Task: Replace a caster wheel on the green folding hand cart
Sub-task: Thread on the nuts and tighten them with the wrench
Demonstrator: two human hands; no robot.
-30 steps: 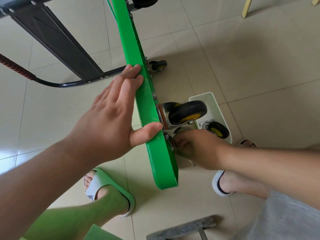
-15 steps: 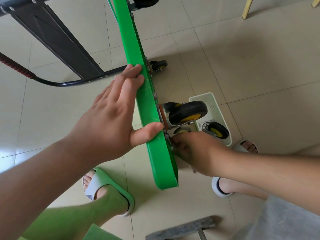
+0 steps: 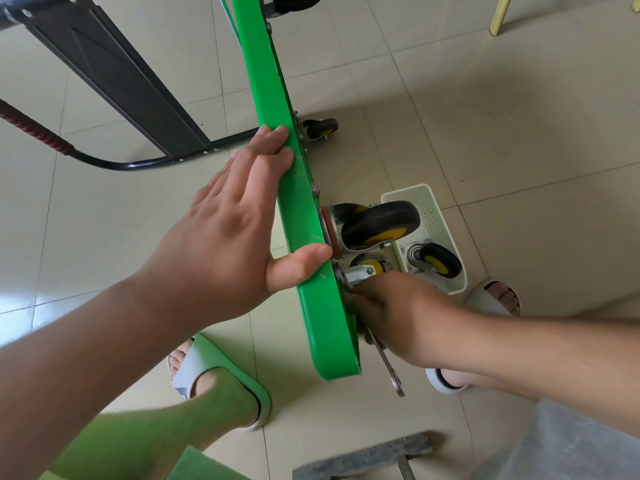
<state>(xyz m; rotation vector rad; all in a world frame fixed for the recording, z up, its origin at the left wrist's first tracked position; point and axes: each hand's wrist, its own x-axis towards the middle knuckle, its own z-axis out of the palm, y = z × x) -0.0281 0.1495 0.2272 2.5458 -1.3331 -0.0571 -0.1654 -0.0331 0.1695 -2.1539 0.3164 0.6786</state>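
The green cart [image 3: 298, 216] stands up on its edge on the tile floor [image 3: 519, 116]. It runs from 12 o'clock down to about 6 o'clock in the middle of the view.

The left hand [image 3: 221, 244] comes in from 8 o'clock and lies flat on the cart's side. Its fingers [image 3: 266, 154] are straight and pressed close together, and the thumb reaches over the top edge.

The right hand [image 3: 391, 306] comes in from 4 o'clock, tight against the cart's underside. Its fingers are curled around the top of a silver wrench [image 3: 386, 362], whose other end pokes out toward 6 o'clock.

A big black and yellow caster wheel [image 3: 379, 223] sticks out of the cart at 3 o'clock from the left thumb. A smaller wheel [image 3: 369, 266] sits just under it, right above the right hand; I cannot tell if it is fixed on.

A white basket [image 3: 434, 209] sits on the floor beside them with a spare wheel [image 3: 438, 261] inside. Another little wheel [image 3: 320, 129] is on the cart farther up, toward 12 o'clock.
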